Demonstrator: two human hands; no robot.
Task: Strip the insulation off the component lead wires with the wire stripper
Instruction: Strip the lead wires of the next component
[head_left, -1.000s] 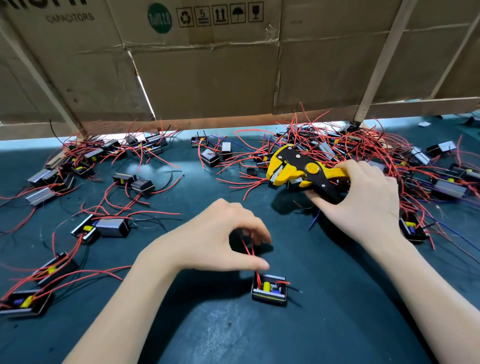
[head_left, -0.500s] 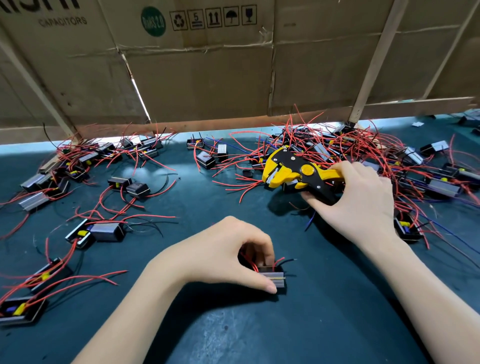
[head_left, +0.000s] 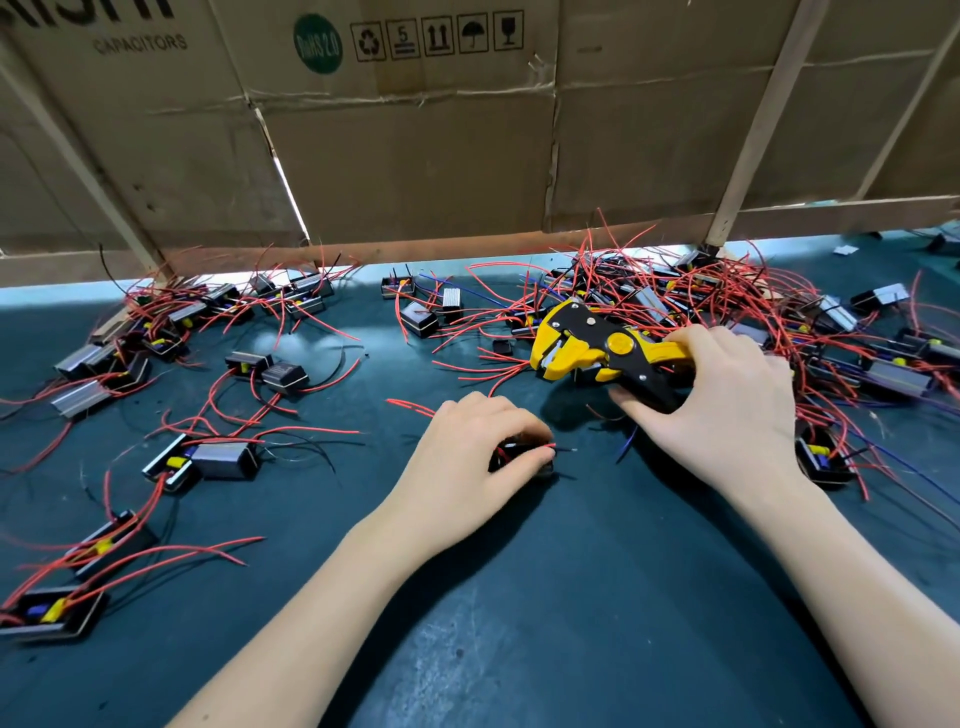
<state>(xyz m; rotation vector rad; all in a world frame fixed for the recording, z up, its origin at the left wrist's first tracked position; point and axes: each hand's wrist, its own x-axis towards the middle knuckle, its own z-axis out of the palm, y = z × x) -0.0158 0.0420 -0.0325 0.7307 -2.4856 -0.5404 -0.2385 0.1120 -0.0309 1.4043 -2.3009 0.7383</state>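
My left hand (head_left: 478, 452) curls over a small black component (head_left: 524, 460) on the dark green mat, gripping it between thumb and fingers; most of it is hidden, and short red and black lead wires (head_left: 558, 447) poke out to the right. My right hand (head_left: 727, 410) grips the handles of a yellow and black wire stripper (head_left: 587, 348), whose jaws point left, above and to the right of the component. The stripper's jaws are apart from the leads.
A tangled heap of components with red wires (head_left: 727, 301) lies behind and right of my right hand. More components (head_left: 208, 457) with red leads are scattered over the left of the mat (head_left: 571, 597). A cardboard wall (head_left: 415, 145) closes off the back.
My left hand dropped from pinching the red leads onto the component, closed round it and slid it up the mat toward the stripper. My right hand has kept its hold on the stripper.
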